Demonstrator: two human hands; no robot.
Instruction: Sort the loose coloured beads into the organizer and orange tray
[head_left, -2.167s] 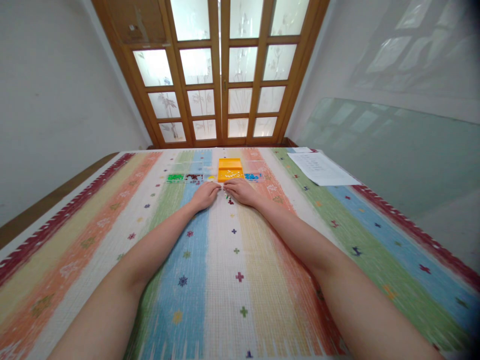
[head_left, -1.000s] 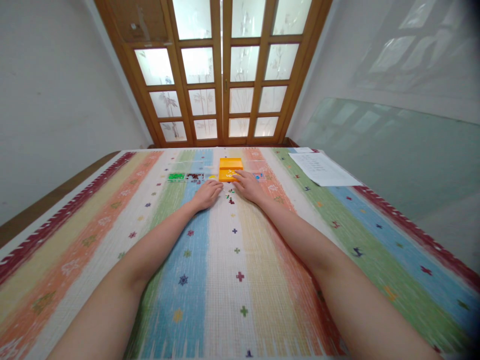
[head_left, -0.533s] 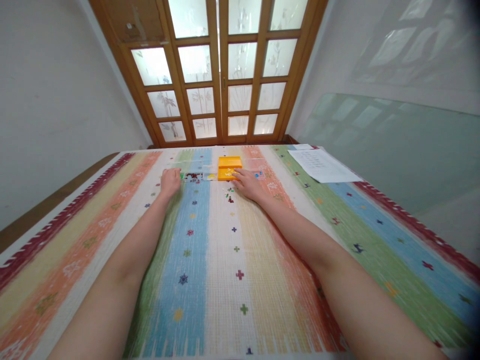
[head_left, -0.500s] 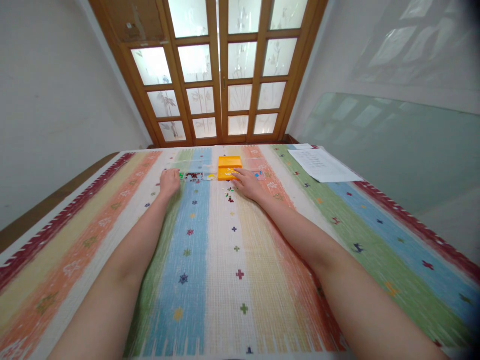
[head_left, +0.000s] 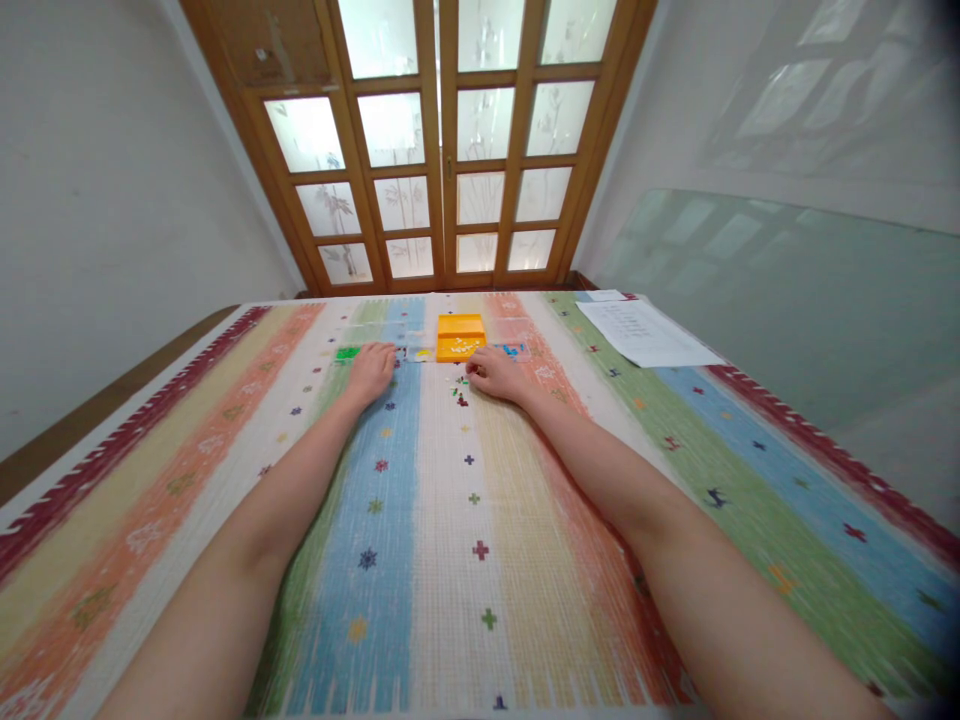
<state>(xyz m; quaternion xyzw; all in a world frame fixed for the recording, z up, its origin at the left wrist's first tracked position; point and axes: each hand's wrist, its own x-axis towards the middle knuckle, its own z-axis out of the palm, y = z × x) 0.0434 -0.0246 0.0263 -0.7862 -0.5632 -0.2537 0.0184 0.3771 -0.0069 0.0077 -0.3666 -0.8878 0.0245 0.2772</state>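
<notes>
My left hand is over the clear box of dark red pieces, its fingers bent together and covering most of them. Whatever it pinches, if anything, is too small to make out. Just left of it lies a box of green pieces; a few yellow pieces lie to its right. My right hand rests in front of the open yellow case, which has small white pieces in its near half. Its thumb and fingertips close together beside a small loose pile of mixed pieces; their contents are hidden.
Blue pieces lie in a clear box right of the yellow case. A printed sheet of paper lies at the back right of the striped tablecloth. Wooden doors with glass panes stand beyond the table.
My left hand has moved right, from beside the green pieces to over the dark red ones, uncovering the green. My right hand has drawn back from the yellow case towards the loose pile.
</notes>
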